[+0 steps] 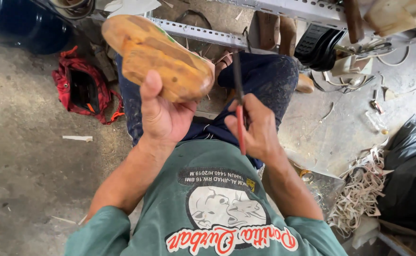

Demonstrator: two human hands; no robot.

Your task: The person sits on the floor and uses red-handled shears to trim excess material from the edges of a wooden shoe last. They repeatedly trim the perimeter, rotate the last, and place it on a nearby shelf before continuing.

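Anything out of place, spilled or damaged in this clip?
Nothing damaged in hand: the left hand holds a shoe sole, the right hand a red-handled tool. The floor is messy, though: pale strip offcuts heaped by a black bag, and a red bag lying crumpled.

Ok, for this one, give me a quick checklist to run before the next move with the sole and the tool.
1. Left hand grips sole: ok, thumb across its edge.
2. Right hand holds tool: ok, red handle between fingers.
3. Tool tip touching sole: cannot tell.
4. Sole face turned to camera: ok.
5. Knees below the work: ok, sole held above them.
6. Red bag away from hands: ok.
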